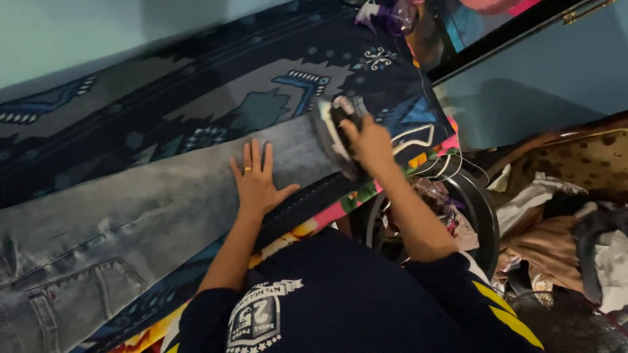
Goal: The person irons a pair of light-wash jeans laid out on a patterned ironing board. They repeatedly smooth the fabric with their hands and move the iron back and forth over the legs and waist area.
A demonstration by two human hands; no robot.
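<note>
A pair of faded grey jeans [150,216] lies flat along a dark blue patterned cloth [216,91]. My left hand [257,180], with a ring on one finger, presses flat and open on the trouser leg. My right hand [367,140] grips the handle of a clothes iron [333,131], which sits on the leg end of the jeans, just right of my left hand. The iron is blurred.
A bright flowered cloth edge [314,225] shows under the dark cloth. A round black fan-like frame [481,209] stands at the right, beside a heap of crumpled clothes [562,222]. A pale wall [536,78] rises behind.
</note>
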